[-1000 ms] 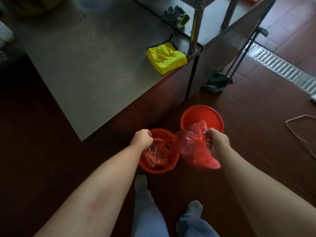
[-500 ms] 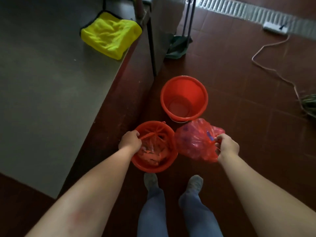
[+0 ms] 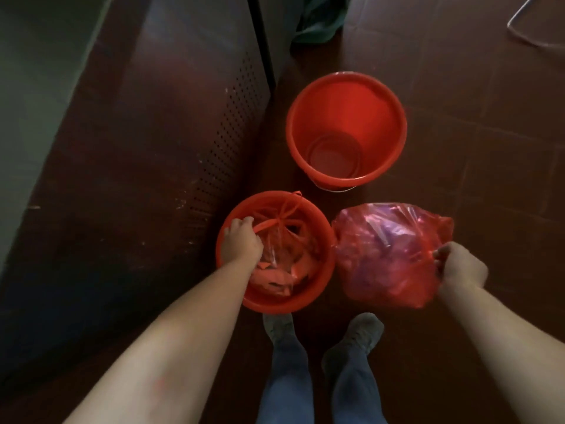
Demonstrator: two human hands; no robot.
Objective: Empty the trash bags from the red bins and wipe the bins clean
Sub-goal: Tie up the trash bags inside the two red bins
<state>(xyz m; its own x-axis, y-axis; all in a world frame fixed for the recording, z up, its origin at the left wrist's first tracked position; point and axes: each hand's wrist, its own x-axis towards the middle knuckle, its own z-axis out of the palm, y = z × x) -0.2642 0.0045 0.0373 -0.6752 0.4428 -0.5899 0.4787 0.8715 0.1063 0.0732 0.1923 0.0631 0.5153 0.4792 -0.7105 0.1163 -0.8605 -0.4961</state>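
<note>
Two red bins stand on the dark tiled floor. The far bin (image 3: 347, 96) has no bag in it. The near bin (image 3: 324, 276) holds a tied red trash bag (image 3: 287, 240). My left hand (image 3: 241, 243) reaches into the near bin and grips that bag by its knotted handles. My right hand (image 3: 458, 266) holds a full red trash bag (image 3: 385, 252) by its gathered top, to the right of the near bin and above the floor.
A dark perforated cabinet front (image 3: 171, 142) under a grey counter (image 3: 33, 87) runs along the left. A green dustpan (image 3: 318, 19) sits at the top, a white cable (image 3: 526, 29) at the top right. My feet (image 3: 324, 335) stand just below the near bin.
My head has tipped down and closer to the bins, so the yellow cloth has left the view. My left hand has gone deeper into the near bin. The right hand's bag hangs lower.
</note>
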